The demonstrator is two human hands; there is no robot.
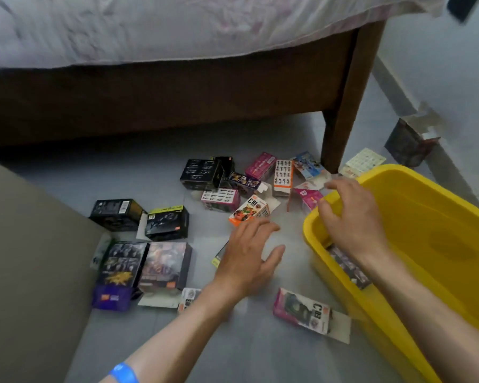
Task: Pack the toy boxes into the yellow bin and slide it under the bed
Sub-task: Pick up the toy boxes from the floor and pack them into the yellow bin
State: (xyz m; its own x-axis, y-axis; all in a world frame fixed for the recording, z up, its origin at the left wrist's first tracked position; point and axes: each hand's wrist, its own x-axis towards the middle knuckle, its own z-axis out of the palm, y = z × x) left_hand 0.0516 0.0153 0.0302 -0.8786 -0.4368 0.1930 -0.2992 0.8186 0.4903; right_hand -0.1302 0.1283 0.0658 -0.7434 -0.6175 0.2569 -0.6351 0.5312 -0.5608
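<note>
- Left hand (249, 255) spread open, empty; small orange-and-white cardboard toy box (249, 210) lies just beyond fingertips, long axis angled up-right.
- Right hand (351, 214) loosely open, empty, over yellow plastic bin (426, 313).

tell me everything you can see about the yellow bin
The yellow bin is a large open tub that looks like smooth, glossy plastic, with a rounded rim and no lid in view. It sits upright on the grey floor at the right, near the bed leg, partly cut off by the frame edge. It is mostly empty: one dark toy box lies against its near wall. The right hand reaches over the rim, fingers spread, holding nothing. A pink box sits close to its far corner.
</note>
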